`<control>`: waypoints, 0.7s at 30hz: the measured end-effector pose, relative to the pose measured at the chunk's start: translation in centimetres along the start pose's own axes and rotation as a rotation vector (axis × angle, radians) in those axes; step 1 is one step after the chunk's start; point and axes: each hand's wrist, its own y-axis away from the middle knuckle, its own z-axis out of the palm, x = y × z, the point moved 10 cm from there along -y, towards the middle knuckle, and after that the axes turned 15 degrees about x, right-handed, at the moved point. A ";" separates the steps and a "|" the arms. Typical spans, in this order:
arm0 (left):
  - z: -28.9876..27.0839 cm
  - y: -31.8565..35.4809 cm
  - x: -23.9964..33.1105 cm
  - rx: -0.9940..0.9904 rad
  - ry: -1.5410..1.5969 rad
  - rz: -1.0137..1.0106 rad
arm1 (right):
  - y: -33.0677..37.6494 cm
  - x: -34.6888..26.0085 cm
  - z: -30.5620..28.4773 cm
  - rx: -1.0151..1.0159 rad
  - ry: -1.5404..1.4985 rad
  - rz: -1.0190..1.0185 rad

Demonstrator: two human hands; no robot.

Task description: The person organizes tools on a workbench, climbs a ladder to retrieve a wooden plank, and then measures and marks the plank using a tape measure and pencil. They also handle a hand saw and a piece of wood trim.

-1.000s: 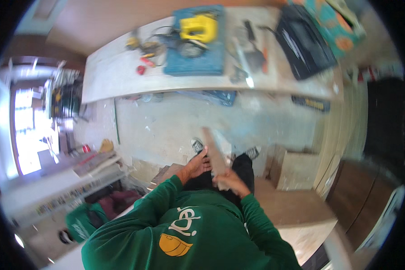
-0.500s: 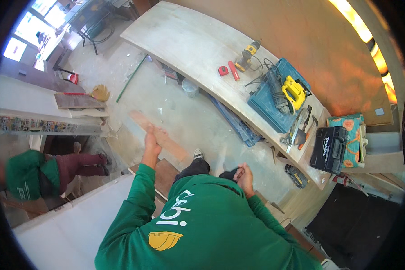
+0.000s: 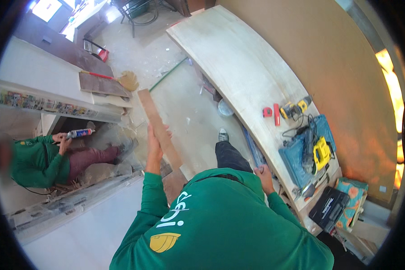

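As I watched remotely: left hand (image 3: 155, 143) gripped long wooden plank (image 3: 159, 128), raised; right hand (image 3: 261, 172) fisted, empty, beside workbench (image 3: 238, 67); co-worker (image 3: 40, 157) crouched left.

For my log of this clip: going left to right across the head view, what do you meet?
Seated co-worker → sealant tube → left hand on long wooden plank → right hand → yellow jigsaw → black tool case.
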 end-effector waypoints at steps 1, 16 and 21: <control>-0.4 -1.5 0.8 0.038 -0.025 0.022 | -4.2 0.2 1.4 -0.001 0.077 0.007; -0.3 -16.4 15.5 0.174 -0.174 -0.080 | -38.5 4.4 12.5 0.269 -0.046 0.681; -0.6 -28.1 23.2 0.127 -0.089 -0.050 | -36.6 -9.3 17.3 0.034 -0.454 0.823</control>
